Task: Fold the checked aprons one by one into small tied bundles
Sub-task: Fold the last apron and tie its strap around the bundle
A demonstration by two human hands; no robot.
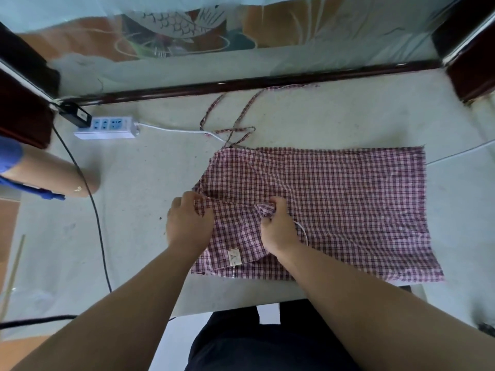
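Fingers of our left hand point(187, 223) and right hand point(278, 228) clamp the checked apron point(334, 204), likely to gather it for folding.

No legible text, small cream tag point(234, 257) on the apron point(334, 204) at 6 o'clock, its dark mark too blurred to read, white sticker point(82, 115) on black adapter point(70, 111) at 10 o'clock, unreadable.

Likely a home room, fish-painted glass panel point(174, 25) — dark wood frame point(241, 83), power strip point(107, 127)

soft even daylight; edges warped, blurred
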